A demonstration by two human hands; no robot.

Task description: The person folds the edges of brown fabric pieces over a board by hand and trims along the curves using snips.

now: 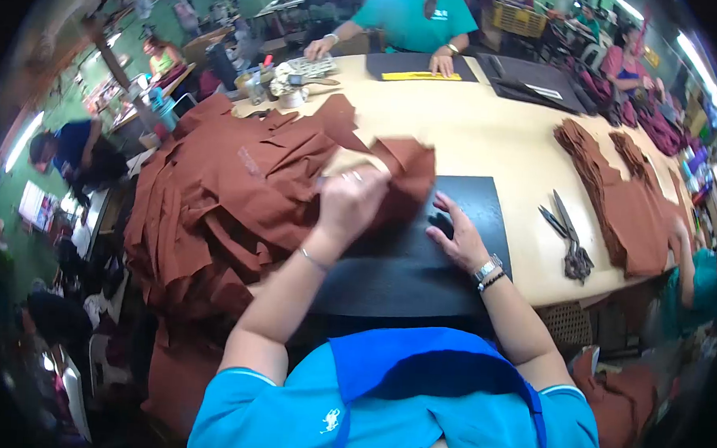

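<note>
The left hand (351,201) holds reddish-brown fabric (406,174) above a black mat (446,261).

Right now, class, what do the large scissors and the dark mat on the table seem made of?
Large scissors: probably metal, the slim blades grey and smooth; handle covering unclear. Dark mat: perhaps rubber or plastic, smooth, with a faint sheen.

L hand (352,195) raised, fingers curled in, thumb side up; bracelet on wrist below that grip. R hand (462,236) open, lower & right of grip, fingers spread; watch + dark bracelet on wrist. Both forearms reach fwd, elbows bent.
</note>
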